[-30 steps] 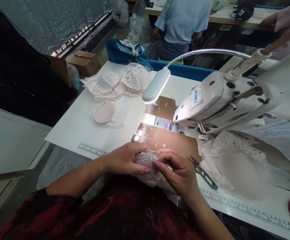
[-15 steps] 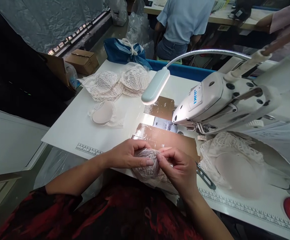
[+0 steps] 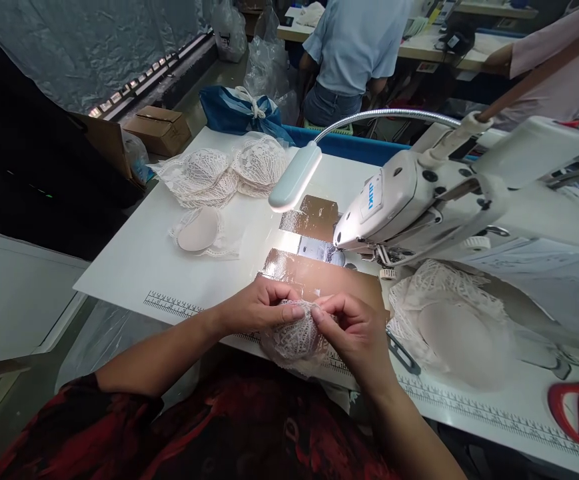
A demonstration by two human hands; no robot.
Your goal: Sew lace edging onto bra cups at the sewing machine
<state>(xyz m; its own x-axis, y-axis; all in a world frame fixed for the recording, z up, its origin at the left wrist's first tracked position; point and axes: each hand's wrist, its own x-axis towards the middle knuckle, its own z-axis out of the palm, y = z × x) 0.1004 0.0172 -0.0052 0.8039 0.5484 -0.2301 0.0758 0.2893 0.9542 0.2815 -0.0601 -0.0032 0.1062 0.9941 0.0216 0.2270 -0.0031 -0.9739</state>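
A white lace bra cup (image 3: 296, 340) hangs at the table's front edge between my two hands. My left hand (image 3: 264, 307) pinches its upper edge between thumb and fingers. Close beside it, my right hand (image 3: 352, 327) grips the same edge with thumb and forefinger. The lace faces me, and its far side is hidden. Just beyond my hands lies a brown taped board (image 3: 329, 273) in front of the sewing machine (image 3: 394, 200). The machine's needle area is lit by a lamp (image 3: 296, 177).
Lace cups (image 3: 204, 173) are stacked at the table's back left, with a single cup (image 3: 199, 230) nearer. More lace cups (image 3: 454, 327) lie right of the machine. Red-handled scissors (image 3: 574, 413) rest at the right edge. A person (image 3: 354, 47) sits beyond the blue bundle (image 3: 239, 110).
The view has shifted slightly, so the machine and table appear further left. My left thumb has moved up to the lace edge, nearer my right fingertips. Both hands keep hold of the cup.
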